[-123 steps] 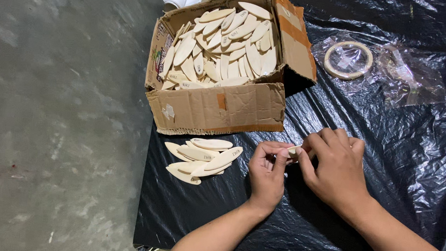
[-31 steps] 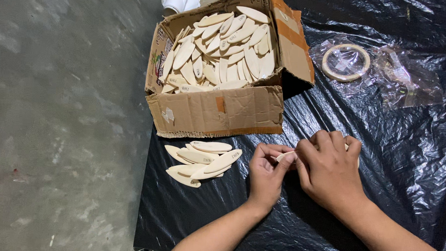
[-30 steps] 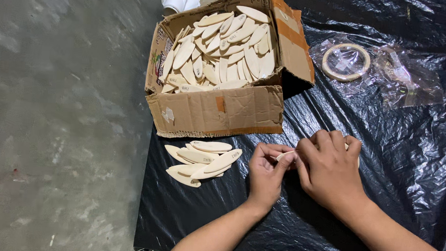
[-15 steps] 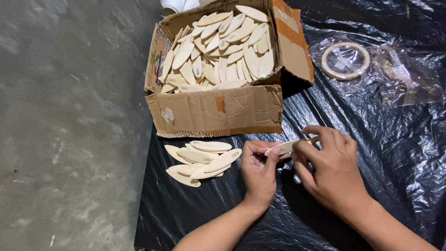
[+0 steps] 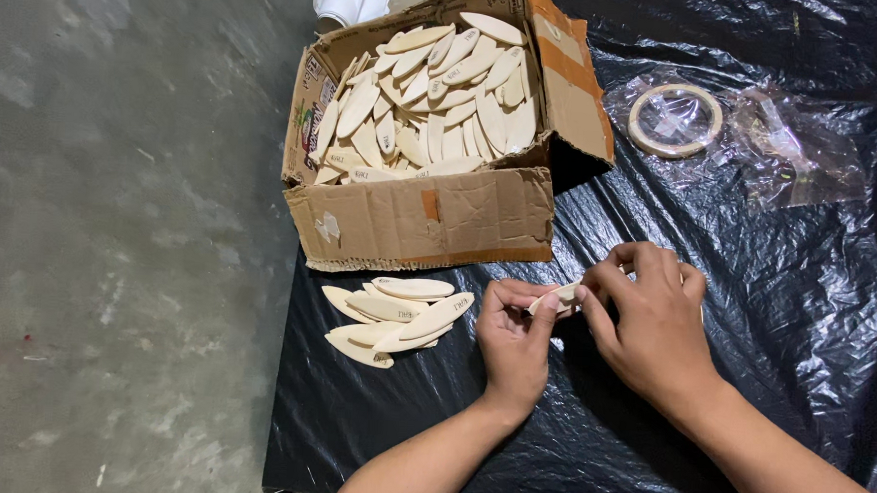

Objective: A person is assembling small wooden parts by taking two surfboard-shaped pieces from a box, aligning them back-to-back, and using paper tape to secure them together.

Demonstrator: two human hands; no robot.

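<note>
A grey concrete floor (image 5: 115,213), stained and marked with a small red spot at the left, is seen beneath a sheet of black plastic (image 5: 800,321) that is creased and glossy and covers the right part of the view. At the upper middle, an open brown cardboard box (image 5: 430,217) is set on the sheet's edge, its flaps worn and patched with tape; it is filled with pale oval wooden pieces (image 5: 436,89). A coloured printed panel is visible on the box's left flap. Just in front of the box, a small loose pile of the same oval pieces (image 5: 396,319) is laid on the plastic. At the upper right, a roll of tape (image 5: 675,119) is resting on a crumpled clear plastic bag (image 5: 797,154). One pale wooden piece (image 5: 557,298) is held between both hands, near the pile and in front of the box. The left hand (image 5: 513,343) is closed around its left end by thumb and fingers; the right hand (image 5: 652,320) is pinched on its right end, fingers curled.
</note>
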